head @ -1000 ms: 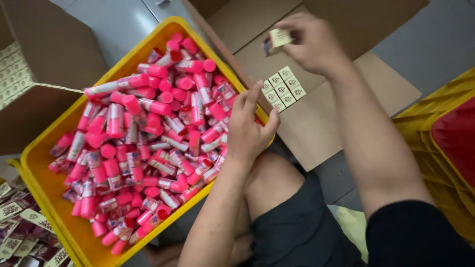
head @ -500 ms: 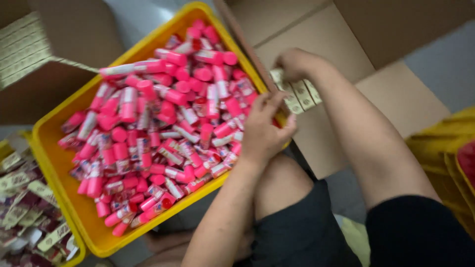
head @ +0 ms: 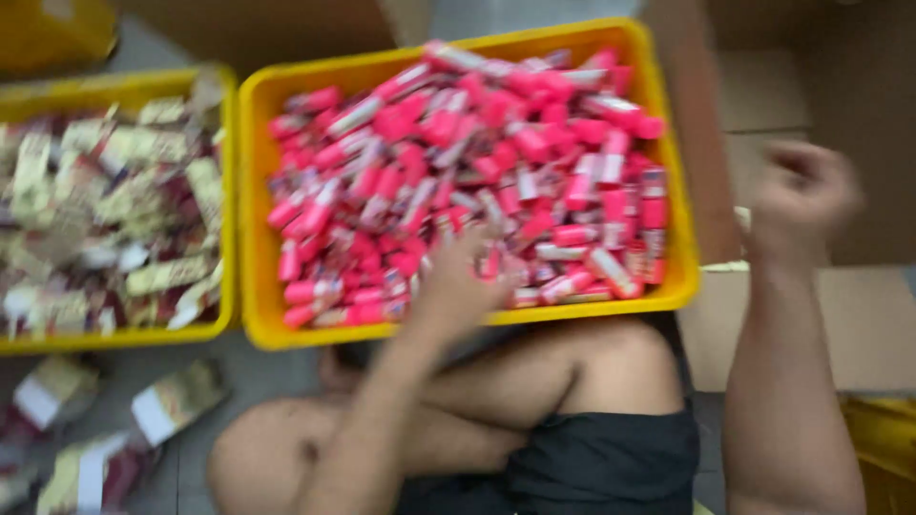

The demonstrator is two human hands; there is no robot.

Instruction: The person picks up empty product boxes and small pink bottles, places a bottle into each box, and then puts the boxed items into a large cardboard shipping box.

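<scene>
While the left hand [head: 458,281] lies spread on glossy pink tubes [head: 477,172], the right hand [head: 800,195] blurs, grip untellable.

A second yellow crate [head: 114,339] of gold-and-white packets [head: 114,210] sat well left of the left hand [head: 458,286]; loose packets [head: 172,405] (blurred) lay nearer, below-left.

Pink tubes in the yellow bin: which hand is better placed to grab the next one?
Left, likely. The left hand already rests on the pink tubes in the yellow bin; the right hand is raised outside it, over the cardboard box.
</scene>
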